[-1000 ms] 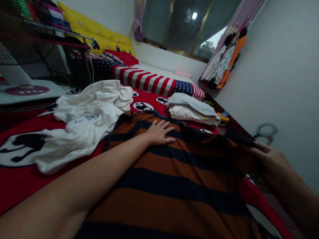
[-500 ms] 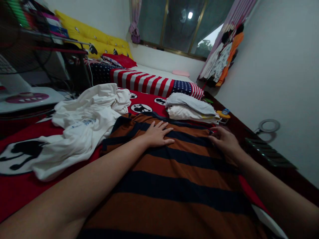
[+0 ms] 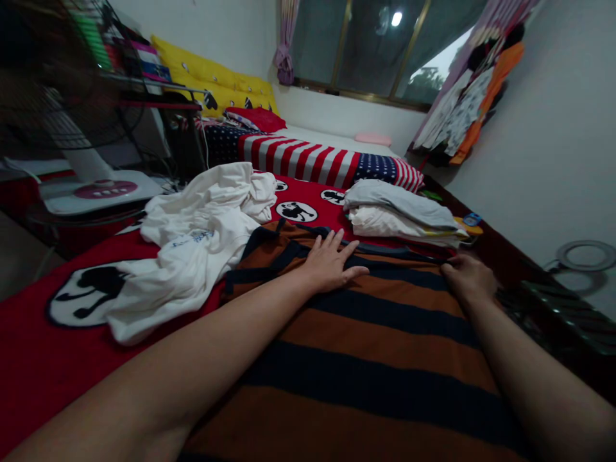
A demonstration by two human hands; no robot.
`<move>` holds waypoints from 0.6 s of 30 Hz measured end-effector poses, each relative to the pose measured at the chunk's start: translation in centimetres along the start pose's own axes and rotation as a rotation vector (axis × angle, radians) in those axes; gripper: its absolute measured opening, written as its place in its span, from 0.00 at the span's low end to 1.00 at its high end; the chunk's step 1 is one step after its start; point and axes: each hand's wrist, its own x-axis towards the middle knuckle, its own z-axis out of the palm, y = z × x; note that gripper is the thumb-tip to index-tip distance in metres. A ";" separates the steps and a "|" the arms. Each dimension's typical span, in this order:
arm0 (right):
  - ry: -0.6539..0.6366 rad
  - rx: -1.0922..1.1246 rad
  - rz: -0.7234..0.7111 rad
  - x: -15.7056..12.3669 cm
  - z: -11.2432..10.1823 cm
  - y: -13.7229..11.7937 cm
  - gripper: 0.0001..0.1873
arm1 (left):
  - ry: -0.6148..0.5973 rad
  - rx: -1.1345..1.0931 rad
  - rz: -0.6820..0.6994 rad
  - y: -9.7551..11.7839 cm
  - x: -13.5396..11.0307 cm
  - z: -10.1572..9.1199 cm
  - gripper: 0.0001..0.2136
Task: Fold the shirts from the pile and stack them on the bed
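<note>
left hand [image 3: 332, 262]: fingers spread flat on smooth striped fabric [image 3: 380, 314] | right hand [image 3: 469, 276]: fingers pinching its far right edge | white cloth [image 3: 192, 256]: crumpled, left

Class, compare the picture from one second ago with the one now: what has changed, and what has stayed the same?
The right hand has moved left, toward the left hand, and its fingers pinch the far edge of the striped garment, whose right side now lies lower and flatter. The left hand stays spread on the garment; the crumpled white shirt and folded stack look unmoved.
</note>
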 end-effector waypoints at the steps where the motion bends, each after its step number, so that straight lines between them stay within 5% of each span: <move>1: -0.035 -0.043 0.022 -0.1 0.0 -0.2 0.24 | -0.022 0.018 0.007 0.0 0.0 0.0 0.38; 6: -0.193 -0.272 0.021 0.5 -2.5 -3.8 0.19 | -0.062 0.080 0.033 -0.3 -0.2 0.0 0.37; 9: -0.140 -0.257 -0.043 -0.6 -3.4 -7.6 0.18 | -0.035 0.090 0.036 -0.3 -0.2 0.0 0.36; 14: -0.082 -0.070 -0.306 -6.1 -1.4 -12.6 0.17 | 0.015 0.097 0.042 -0.2 -0.3 0.1 0.30; 18: -0.041 0.093 -0.256 -7.7 0.5 -12.3 0.18 | -0.028 0.143 0.097 -0.9 -2.3 -1.1 0.29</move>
